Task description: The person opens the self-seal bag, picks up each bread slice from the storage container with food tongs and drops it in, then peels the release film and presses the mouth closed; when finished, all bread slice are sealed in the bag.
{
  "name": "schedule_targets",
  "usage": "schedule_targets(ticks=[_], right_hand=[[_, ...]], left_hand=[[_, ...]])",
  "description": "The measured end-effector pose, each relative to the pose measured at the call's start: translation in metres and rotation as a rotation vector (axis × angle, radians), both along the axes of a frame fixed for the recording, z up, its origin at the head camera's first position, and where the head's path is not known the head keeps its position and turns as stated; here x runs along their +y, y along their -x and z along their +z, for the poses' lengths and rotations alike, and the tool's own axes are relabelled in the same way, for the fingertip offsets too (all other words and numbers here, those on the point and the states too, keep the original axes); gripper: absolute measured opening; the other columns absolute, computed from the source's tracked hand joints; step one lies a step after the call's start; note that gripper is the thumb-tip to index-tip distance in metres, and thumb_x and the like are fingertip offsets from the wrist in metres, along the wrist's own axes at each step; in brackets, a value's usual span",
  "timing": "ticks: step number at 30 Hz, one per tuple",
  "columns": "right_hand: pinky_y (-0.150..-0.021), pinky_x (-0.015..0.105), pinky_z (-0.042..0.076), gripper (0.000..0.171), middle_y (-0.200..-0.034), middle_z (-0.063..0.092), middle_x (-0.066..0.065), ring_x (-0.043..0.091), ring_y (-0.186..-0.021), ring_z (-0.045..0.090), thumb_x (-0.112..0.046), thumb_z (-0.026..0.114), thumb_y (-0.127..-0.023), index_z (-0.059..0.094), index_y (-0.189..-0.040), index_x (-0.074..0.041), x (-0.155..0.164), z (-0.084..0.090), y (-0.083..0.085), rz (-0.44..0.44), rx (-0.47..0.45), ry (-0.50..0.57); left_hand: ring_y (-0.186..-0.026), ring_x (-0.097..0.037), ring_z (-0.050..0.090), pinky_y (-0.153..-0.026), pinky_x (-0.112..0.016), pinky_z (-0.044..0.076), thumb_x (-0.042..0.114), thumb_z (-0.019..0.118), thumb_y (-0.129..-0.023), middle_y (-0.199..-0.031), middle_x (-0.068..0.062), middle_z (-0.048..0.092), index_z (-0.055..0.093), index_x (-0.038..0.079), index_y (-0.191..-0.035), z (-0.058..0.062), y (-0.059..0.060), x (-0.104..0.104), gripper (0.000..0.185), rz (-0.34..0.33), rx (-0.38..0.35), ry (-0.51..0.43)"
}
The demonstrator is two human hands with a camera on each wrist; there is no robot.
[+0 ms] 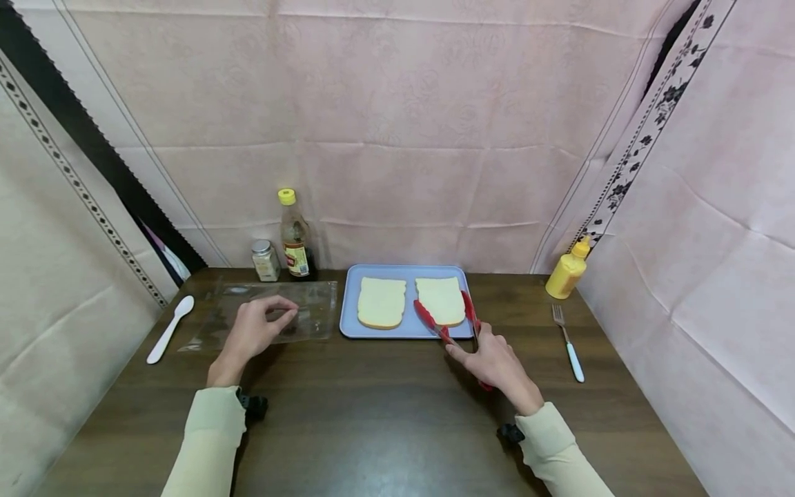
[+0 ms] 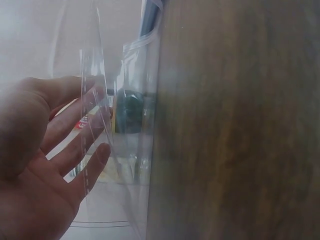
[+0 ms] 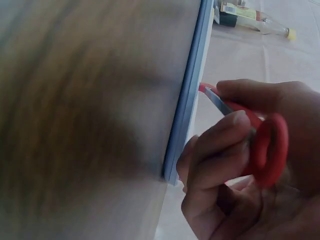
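Note:
In the head view my left hand [image 1: 254, 324] pinches the upper edge of a clear plastic bag [image 1: 317, 310] that lies on the table. The left wrist view shows thumb and fingers at the see-through film [image 2: 132, 165]. My right hand [image 1: 491, 359] grips red-tipped tongs [image 1: 427, 316] with metal arms. Their tips stand on either side of the right-hand bread slice [image 1: 439, 297]; whether they touch it I cannot tell. A second bread slice [image 1: 381, 301] lies left of it on the blue tray [image 1: 350, 304]. In the right wrist view fingers curl round the tongs' red handle end [image 3: 272, 150].
Behind the bag stand a shaker jar [image 1: 266, 262] and a yellow-capped sauce bottle [image 1: 295, 238]. A white spoon [image 1: 170, 330] lies at the left table edge. On the right are a yellow squeeze bottle [image 1: 566, 273] and a fork [image 1: 570, 348]. Cloth walls [image 1: 397, 138] enclose the table.

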State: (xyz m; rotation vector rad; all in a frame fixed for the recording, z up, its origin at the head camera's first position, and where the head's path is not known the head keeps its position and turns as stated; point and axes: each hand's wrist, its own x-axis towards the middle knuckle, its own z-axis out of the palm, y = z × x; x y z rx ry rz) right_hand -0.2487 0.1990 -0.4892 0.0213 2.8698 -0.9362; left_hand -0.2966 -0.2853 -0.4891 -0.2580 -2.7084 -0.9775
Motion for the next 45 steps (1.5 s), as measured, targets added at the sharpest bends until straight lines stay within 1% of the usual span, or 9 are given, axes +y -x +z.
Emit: schedule_targets(ticks=[4,13,18,23,26,31,34,41,45], right_hand=[[-0.056,0.035,0.051,0.094,-0.079,0.065,0.014,0.024,-0.060,0.062,-0.055,0.077,-0.097,0.035,-0.157,0.004,0.004,-0.001,0.000,-0.021,-0.018,0.059],[-0.065,0.035,0.047,0.091,-0.084,0.062,0.010,0.023,-0.071,0.059,-0.049,0.072,-0.102,0.034,-0.164,0.007,0.011,0.000,0.006,0.001,0.058,-0.040],[-0.076,0.043,0.054,0.087,-0.087,0.064,0.010,0.024,-0.080,0.061,-0.049,0.072,-0.103,0.040,-0.161,0.007,0.014,0.000,0.007,0.023,0.112,-0.038],[-0.074,0.039,0.050,0.083,-0.082,0.064,0.010,0.021,-0.076,0.060,-0.050,0.072,-0.103,0.044,-0.161,0.003,0.021,-0.001,0.010,0.048,0.166,-0.004],[-0.084,0.046,0.058,0.086,-0.109,0.075,0.021,0.025,-0.090,0.066,-0.051,0.073,-0.102,0.043,-0.162,0.004,0.026,-0.002,0.013,0.072,0.231,0.012],[-0.107,0.061,0.056,0.089,-0.146,0.064,0.025,0.033,-0.116,0.064,-0.054,0.074,-0.101,0.042,-0.164,0.000,0.026,-0.003,0.018,0.151,0.271,0.050],[-0.106,0.059,0.056,0.087,-0.145,0.065,0.021,0.033,-0.117,0.064,-0.056,0.076,-0.098,0.046,-0.162,-0.004,0.019,-0.003,0.020,0.187,0.268,0.096],[-0.090,0.040,0.055,0.077,-0.106,0.074,-0.003,0.018,-0.098,0.065,-0.054,0.081,-0.096,0.052,-0.155,-0.013,-0.010,0.002,0.027,0.274,0.315,0.137],[-0.083,0.033,0.054,0.071,-0.102,0.073,-0.009,0.012,-0.089,0.064,-0.051,0.081,-0.096,0.055,-0.153,-0.015,-0.030,0.006,0.030,0.356,0.315,0.138]], left_hand=[[-0.122,-0.040,0.072,-0.104,-0.065,0.057,0.023,0.073,-0.106,-0.122,-0.012,0.081,0.081,0.013,-0.116,-0.002,-0.001,-0.001,0.017,0.003,-0.012,0.004],[-0.123,-0.041,0.071,-0.105,-0.066,0.056,0.024,0.072,-0.107,-0.124,-0.013,0.080,0.081,0.014,-0.118,-0.003,0.000,-0.003,0.017,0.003,-0.023,0.005],[-0.123,-0.041,0.071,-0.103,-0.066,0.056,0.026,0.071,-0.108,-0.126,-0.014,0.079,0.081,0.014,-0.120,-0.002,-0.001,-0.003,0.019,0.009,-0.033,0.013],[-0.118,-0.041,0.072,-0.101,-0.065,0.057,0.027,0.070,-0.108,-0.127,-0.014,0.079,0.081,0.016,-0.120,-0.003,-0.002,-0.003,0.020,0.014,-0.038,0.012],[-0.114,-0.040,0.074,-0.100,-0.064,0.057,0.026,0.071,-0.107,-0.126,-0.013,0.080,0.081,0.017,-0.119,-0.003,-0.002,-0.003,0.018,0.016,-0.027,0.003],[-0.114,-0.040,0.074,-0.100,-0.065,0.057,0.026,0.071,-0.107,-0.127,-0.013,0.079,0.081,0.018,-0.119,-0.004,-0.002,-0.004,0.018,0.025,-0.013,-0.003],[-0.115,-0.040,0.074,-0.100,-0.065,0.057,0.026,0.071,-0.108,-0.128,-0.013,0.079,0.081,0.018,-0.120,-0.005,-0.002,-0.005,0.018,0.024,-0.014,-0.001],[-0.118,-0.039,0.074,-0.102,-0.066,0.057,0.027,0.072,-0.107,-0.125,-0.012,0.080,0.081,0.017,-0.120,-0.006,0.000,-0.005,0.018,0.004,0.017,-0.023],[-0.122,-0.040,0.073,-0.105,-0.067,0.055,0.025,0.073,-0.107,-0.125,-0.012,0.080,0.081,0.017,-0.120,-0.006,0.000,-0.005,0.018,0.004,0.036,-0.036]])
